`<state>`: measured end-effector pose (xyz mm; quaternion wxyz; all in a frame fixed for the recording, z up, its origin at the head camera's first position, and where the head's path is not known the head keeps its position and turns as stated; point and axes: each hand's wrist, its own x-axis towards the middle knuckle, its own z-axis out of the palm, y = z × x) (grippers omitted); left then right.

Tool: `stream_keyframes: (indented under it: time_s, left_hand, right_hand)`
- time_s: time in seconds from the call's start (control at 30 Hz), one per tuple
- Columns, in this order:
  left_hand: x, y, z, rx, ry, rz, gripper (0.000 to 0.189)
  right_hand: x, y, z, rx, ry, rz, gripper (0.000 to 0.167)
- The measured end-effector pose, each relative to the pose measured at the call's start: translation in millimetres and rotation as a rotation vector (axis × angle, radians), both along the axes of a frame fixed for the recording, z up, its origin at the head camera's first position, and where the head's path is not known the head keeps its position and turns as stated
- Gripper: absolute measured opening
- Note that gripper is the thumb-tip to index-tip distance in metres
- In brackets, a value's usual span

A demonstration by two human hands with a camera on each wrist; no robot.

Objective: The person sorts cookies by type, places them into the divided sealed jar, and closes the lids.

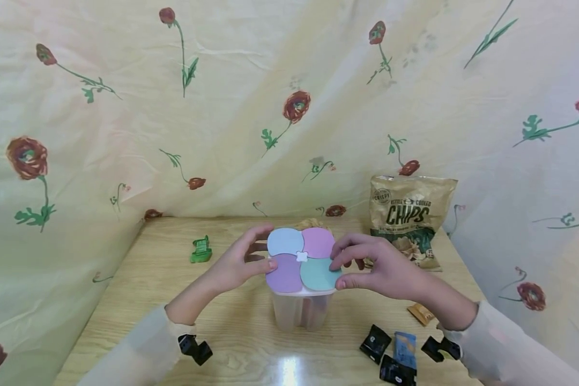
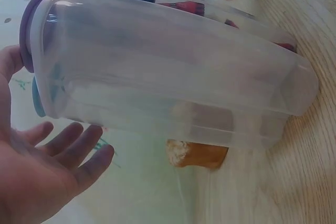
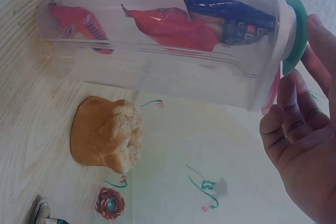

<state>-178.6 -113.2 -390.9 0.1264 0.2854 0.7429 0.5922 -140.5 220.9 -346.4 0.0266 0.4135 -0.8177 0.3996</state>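
In the middle of the surface, a clear plastic container stands upright under a lid with four rounded flaps: light blue and pink at the far side, purple and teal at the near side. The left hand is at the lid's left edge, its thumb on the purple flap; its other fingers are apart from one another, lightly bent beside the container's upper end. The right hand is at the opposite edge, with bent fingers, its thumb and forefinger pinching the rim of the teal flap.

Through the container's wall, the right wrist view shows two red packets and a blue packet inside. Just behind the container sits a brown, bread-like piece. Farther right, a bag of chips stands near the back of the surface, before a flowered cloth. A small green packet lies well to the left. Near the right forearm are an orange packet, two black packets and a light-blue packet, the last touching the nearer black one.
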Motion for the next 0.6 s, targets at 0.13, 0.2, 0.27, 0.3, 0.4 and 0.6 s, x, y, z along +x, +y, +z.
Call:
stream_keyframes:
  time_s: [0.13, 0.2, 0.27, 0.3, 0.4, 0.6]
  left_hand:
    - [-0.6, 0.2, -1.9, 0.002, -0.013, -0.002, 0.075]
    - [-0.8, 0.2, -2.6, 0.008, -0.011, -0.008, 0.074]
    - [-1.0, 0.0, -3.2, 0.016, -0.01, -0.013, 0.072]
    - [-1.1, 0.0, -3.4, 0.019, -0.008, -0.015, 0.071]
    - [-1.1, -0.4, -3.9, 0.021, -0.005, -0.016, 0.068]
    - [-2.0, -1.1, -5.5, 0.004, -0.006, -0.008, 0.068]
  right_hand:
    - [1.2, 0.2, -0.7, 0.014, 0.008, 0.002, 0.026]
    - [2.0, 0.0, -0.5, 0.024, 0.011, 0.007, 0.026]
    - [2.9, -0.7, -0.3, 0.032, 0.022, 0.008, 0.026]
    - [3.2, -1.3, -0.2, 0.038, 0.029, 0.003, 0.026]
    - [4.1, -3.8, 0.2, 0.038, 0.045, -0.004, 0.025]
    - [5.3, -9.0, 4.6, 0.045, 0.076, 0.015, 0.022]
